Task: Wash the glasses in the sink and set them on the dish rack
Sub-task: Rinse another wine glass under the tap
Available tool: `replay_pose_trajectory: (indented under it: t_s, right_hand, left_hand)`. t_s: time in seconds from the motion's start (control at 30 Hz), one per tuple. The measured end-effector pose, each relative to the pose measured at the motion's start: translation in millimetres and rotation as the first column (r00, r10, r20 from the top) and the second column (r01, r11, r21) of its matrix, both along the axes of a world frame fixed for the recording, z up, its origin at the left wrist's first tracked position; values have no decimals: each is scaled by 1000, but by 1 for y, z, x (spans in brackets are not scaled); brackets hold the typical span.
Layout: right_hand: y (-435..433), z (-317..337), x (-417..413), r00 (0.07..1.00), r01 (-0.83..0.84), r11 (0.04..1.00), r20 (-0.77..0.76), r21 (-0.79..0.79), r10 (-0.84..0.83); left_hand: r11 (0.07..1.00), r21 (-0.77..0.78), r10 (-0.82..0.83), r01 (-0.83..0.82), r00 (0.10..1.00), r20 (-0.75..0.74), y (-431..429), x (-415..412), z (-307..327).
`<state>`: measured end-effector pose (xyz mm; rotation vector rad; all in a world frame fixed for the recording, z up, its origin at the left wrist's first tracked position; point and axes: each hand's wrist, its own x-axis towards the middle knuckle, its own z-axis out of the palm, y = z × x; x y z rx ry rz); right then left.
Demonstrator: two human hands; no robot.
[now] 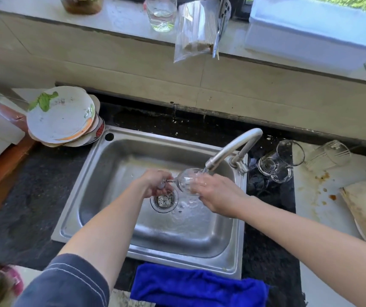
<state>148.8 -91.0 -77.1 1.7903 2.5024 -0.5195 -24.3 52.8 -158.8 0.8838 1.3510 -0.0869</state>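
Note:
A clear stemmed glass (pixel 185 179) lies on its side over the steel sink (pixel 102 171), under water running from the faucet (pixel 233 149). My left hand (pixel 155 183) grips its stem and base. At the bowl's rim my right hand (pixel 215 193) curls its fingers round the glass, with the fingertips hidden at the mouth. Two clear glasses (pixel 277 161) lie on the counter to the right of the faucet, and another ribbed glass (pixel 328 155) lies tipped further right. No dish rack shows.
Stacked dirty plates (pixel 62 116) sit at the sink's back left corner. A blue cloth (pixel 195 284) drapes over the front edge. A stained white surface (pixel 319 196) is on the right. A glass (pixel 161 13) and a plastic bag (pixel 196 29) stand on the windowsill.

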Motion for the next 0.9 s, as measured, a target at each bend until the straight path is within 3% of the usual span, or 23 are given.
replay_pose_trajectory:
  t_s: [0.1, 0.2, 0.27, 0.33, 0.37, 0.4, 0.43, 0.5, 0.53, 0.57, 0.6, 0.67, 0.73, 0.87, 0.9]
  right_hand:
    - [4, -4, 2, 992, -114, 985, -37, 127, 119]
    - [1, -5, 13, 987, -162, 971, 26, 178, 160]
    - [5, -3, 4, 997, -69, 991, 45, 114, 64]
    - [8, 2, -10, 986, 150, 986, -61, -69, -154]
    - [8, 6, -15, 921, 302, 933, -192, -194, -338]
    - [7, 10, -16, 755, 432, 823, -352, -367, -553]
    - [5, 15, -15, 481, 482, 666, -463, -570, -745]
    - [7, 20, -10, -99, 345, 348, -402, -872, -910]
    - [10, 22, -11, -312, 249, 241, -313, -938, -897]
    - [13, 23, -15, -460, 190, 164, -236, -968, -856]
    - [15, 23, -19, -520, 186, 123, -204, -975, -829]
    - [12, 26, -24, -462, 270, 111, -230, -957, -857]
    - [4, 26, -22, -395, 265, 167, -265, -950, -880]
    - [4, 22, -17, -542, 156, 106, -175, -982, -822]
    - [5, 20, -17, -537, 141, 99, -160, -985, -828]
  left_hand:
    - [997, -60, -59, 58, 998, -16, 5, -6, -3]
    - [995, -40, -91, 89, 995, -49, 10, -17, -6]
    - [997, -16, -81, 81, 996, -36, 0, -12, -5]
    - [1000, -5, 15, -15, 1000, 21, -9, -4, -7]
    - [997, 11, 78, -79, 995, 56, -12, -4, -9]
    - [990, 39, 132, -136, 988, 85, -14, -5, -12]
    - [980, 77, 173, -182, 979, 111, -15, -7, -13]
    - [962, 132, 217, -240, 961, 171, -21, -6, -12]
    - [959, 136, 218, -248, 955, 203, -26, -2, -11]
    - [961, 125, 214, -247, 950, 229, -32, 3, -9]
    - [964, 104, 216, -247, 946, 243, -36, 7, -8]
    - [966, 46, 236, -255, 939, 251, -39, 9, -9]
    - [966, 20, 244, -257, 939, 244, -39, 9, -8]
    - [960, 218, 138, -177, 973, 184, -40, 16, -3]
    - [948, 263, 136, -177, 977, 167, -37, 16, -3]
